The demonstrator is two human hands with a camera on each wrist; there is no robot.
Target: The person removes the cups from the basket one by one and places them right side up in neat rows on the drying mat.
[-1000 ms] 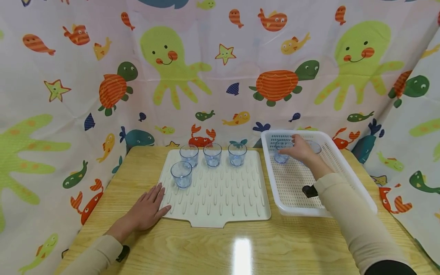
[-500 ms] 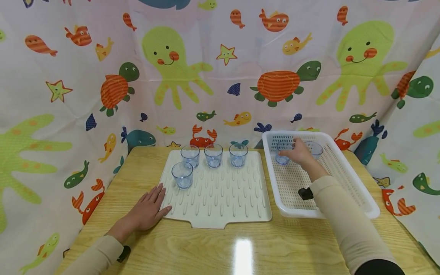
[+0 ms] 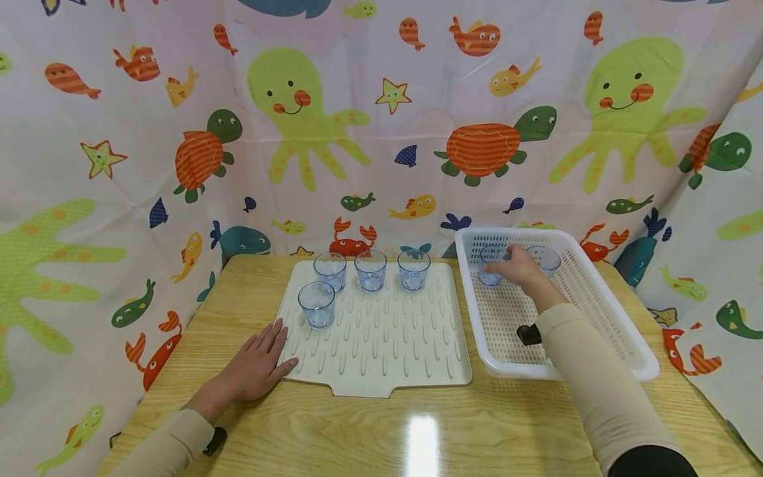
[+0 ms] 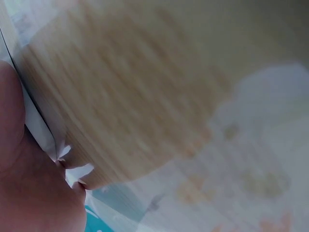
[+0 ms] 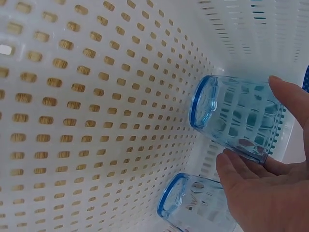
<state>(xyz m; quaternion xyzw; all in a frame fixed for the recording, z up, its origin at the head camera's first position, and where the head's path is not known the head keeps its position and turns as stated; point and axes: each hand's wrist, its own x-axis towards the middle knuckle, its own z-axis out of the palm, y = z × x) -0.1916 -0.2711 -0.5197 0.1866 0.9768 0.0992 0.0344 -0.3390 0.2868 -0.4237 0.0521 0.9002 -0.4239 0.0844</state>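
In the head view my right hand (image 3: 517, 266) reaches into the white basket (image 3: 484, 351). Its thumb and fingers grip an upright clear blue glass (image 5: 236, 118) near the rim, from two sides, close to the basket's far left corner. Another blue glass (image 5: 200, 205) stands beside it, partly behind the hand. My left hand (image 3: 253, 364) lies flat with straight fingers at the left edge of the cream ridged draining tray (image 3: 381, 358), fingertips touching it. Along the tray's back are three glasses, the left one (image 3: 330, 270) among them, and a further glass (image 3: 318, 306) stands in front of that one.
The wooden table (image 3: 334, 437) runs in front of the tray and basket. A curtain (image 3: 381, 159) printed with sea animals hangs behind and on both sides. The basket's raised walls surround the right hand. The left wrist view is mostly blurred wood grain and curtain.
The right hand's fingers have closed in slightly on the glass in the basket. Both glasses there, the tray glasses and the left hand keep their places; the view shifts slightly.
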